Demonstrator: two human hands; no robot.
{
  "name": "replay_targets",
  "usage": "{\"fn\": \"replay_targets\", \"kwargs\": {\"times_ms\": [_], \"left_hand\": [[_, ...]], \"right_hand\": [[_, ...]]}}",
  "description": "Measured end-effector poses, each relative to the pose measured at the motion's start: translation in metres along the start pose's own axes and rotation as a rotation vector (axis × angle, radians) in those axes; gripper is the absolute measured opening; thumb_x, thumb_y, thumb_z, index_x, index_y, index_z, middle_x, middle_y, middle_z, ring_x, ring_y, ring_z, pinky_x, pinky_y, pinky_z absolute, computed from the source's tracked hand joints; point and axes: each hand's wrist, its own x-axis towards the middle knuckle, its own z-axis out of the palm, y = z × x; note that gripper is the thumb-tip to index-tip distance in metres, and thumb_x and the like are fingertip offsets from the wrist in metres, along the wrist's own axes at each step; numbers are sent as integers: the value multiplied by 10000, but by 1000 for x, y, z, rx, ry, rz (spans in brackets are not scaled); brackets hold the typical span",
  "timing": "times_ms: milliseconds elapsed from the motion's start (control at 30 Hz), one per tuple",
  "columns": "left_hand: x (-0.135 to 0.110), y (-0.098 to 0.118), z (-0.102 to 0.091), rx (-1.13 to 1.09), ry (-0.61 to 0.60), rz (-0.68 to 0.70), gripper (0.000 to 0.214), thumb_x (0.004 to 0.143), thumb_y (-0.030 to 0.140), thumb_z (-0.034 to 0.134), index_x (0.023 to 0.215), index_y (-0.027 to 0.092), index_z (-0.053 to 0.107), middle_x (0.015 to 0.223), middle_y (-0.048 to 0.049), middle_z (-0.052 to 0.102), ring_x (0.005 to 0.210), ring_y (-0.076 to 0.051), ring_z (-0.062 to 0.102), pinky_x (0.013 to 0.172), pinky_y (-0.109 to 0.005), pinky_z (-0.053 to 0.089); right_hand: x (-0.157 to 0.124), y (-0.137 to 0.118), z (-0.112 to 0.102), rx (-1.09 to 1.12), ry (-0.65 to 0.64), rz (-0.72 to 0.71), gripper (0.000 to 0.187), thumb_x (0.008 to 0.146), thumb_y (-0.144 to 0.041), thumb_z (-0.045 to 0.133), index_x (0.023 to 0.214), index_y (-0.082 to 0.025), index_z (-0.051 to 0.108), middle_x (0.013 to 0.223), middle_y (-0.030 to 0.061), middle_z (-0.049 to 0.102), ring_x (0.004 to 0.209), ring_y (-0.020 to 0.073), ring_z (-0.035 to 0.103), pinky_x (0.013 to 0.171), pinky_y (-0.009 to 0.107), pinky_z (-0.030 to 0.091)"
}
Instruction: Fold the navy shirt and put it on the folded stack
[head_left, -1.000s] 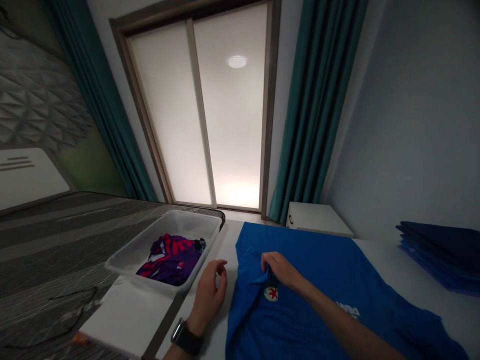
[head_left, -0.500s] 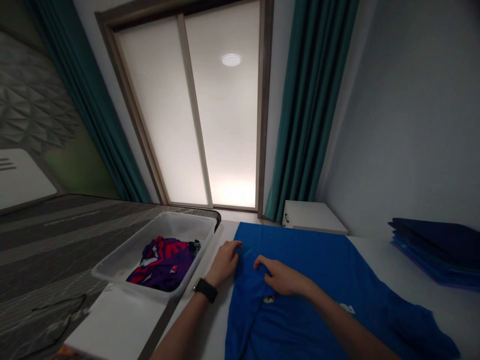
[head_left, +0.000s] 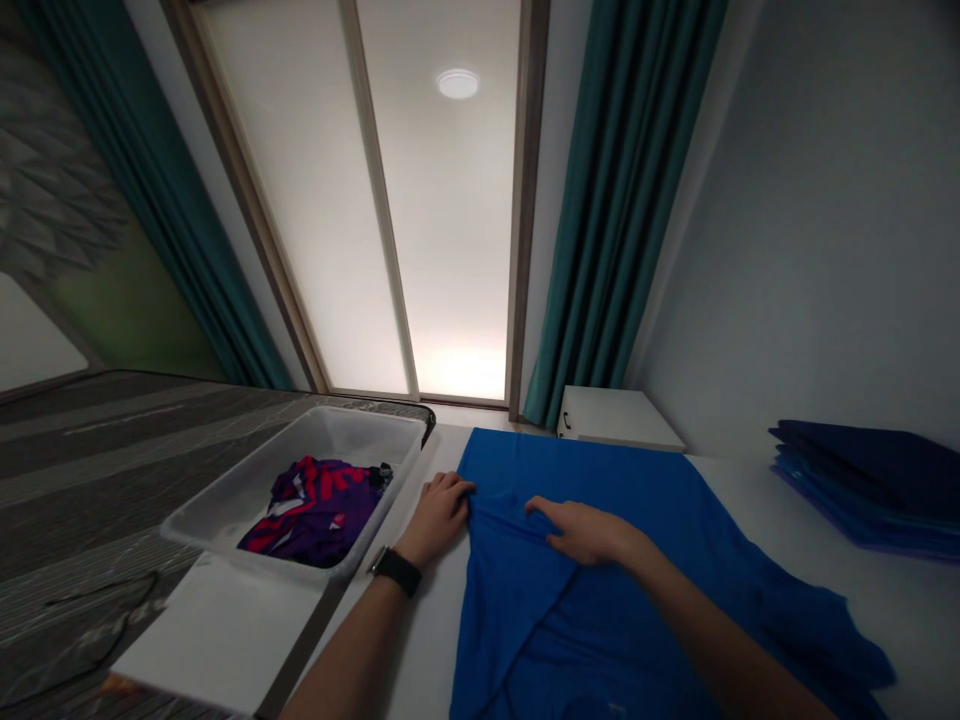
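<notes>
A bright blue shirt (head_left: 645,520) lies spread on a white table (head_left: 765,520). My left hand (head_left: 437,512), with a dark watch on its wrist, grips the shirt's left edge, fingers closed on the cloth. My right hand (head_left: 585,530) lies on the shirt near its middle, fingers curled and pinching a fold of the blue cloth. The shirt's left part is folded over towards the middle.
A clear plastic bin (head_left: 247,495) to the left holds a purple and red garment (head_left: 319,505). A stack of folded dark blue garments (head_left: 870,485) sits at the right. A white cabinet (head_left: 619,420), teal curtains and a frosted sliding door stand behind. A grey bed lies at left.
My left hand moved from the bare table onto the shirt's left edge and took hold. The cloth was folded over the chest badge, which is hidden now. The camera tilted a little.
</notes>
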Motion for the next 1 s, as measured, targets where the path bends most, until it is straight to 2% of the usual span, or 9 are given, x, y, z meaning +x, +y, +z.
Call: {"fn": "replay_targets", "kwargs": {"times_ms": [100,233,333,467,633,767,900,1000], "left_hand": [[0,1,0,25,17,-27,343,846,147,455,1119,233,644,1033,-71,623,1032,-260,528,882,-418,389],[0,3,-1,52,31,-55,232,858,177,455,954,214,663,958,-70,602,997,-265,524,869,-433,385],[0,6,-2,81,52,-71,164,864,215,473,839,202,635,931,-70,591,970,-265,524,848,-424,393],[0,7,-4,117,61,-72,140,862,224,479,809,204,607,939,-69,585,962,-258,522,835,-412,405],[-3,16,-11,82,86,-22,211,883,212,452,1004,203,624,1035,-73,597,1024,-257,520,886,-434,420],[-12,41,-17,-5,90,113,294,892,229,471,1155,199,597,1154,-90,589,1096,-256,519,956,-451,430],[-31,74,-15,-15,-49,235,442,900,246,483,1342,238,496,1337,-88,534,1232,-255,480,1042,-460,405],[-53,92,-7,80,-155,254,553,910,326,500,1441,222,388,1453,-97,457,1324,-277,413,1076,-483,382]], "right_hand": [[1,-4,4,-86,6,49,609,865,-207,479,1453,-323,371,1229,124,630,1096,328,601,835,428,456],[3,-3,6,-77,12,30,643,878,-217,470,1485,-350,302,1250,118,622,1112,323,598,848,433,457],[4,2,8,-67,41,33,652,872,-207,485,1483,-349,311,1220,114,638,1088,315,610,839,417,464],[6,5,10,-71,16,17,646,880,-198,478,1486,-341,306,1231,130,630,1088,319,612,827,417,473],[5,3,6,-84,-33,-8,655,890,-212,467,1502,-321,263,1281,140,601,1127,323,595,852,426,477],[4,3,-1,-79,-15,2,642,898,-264,479,1505,-288,271,1330,145,574,1169,335,572,903,451,464],[1,9,-2,-31,100,-64,579,924,-289,436,1486,-205,327,1418,146,494,1266,310,493,1009,444,407],[-11,15,8,-30,199,-118,521,943,-302,403,1450,-180,396,1411,145,491,1297,290,451,1060,429,364]]}}
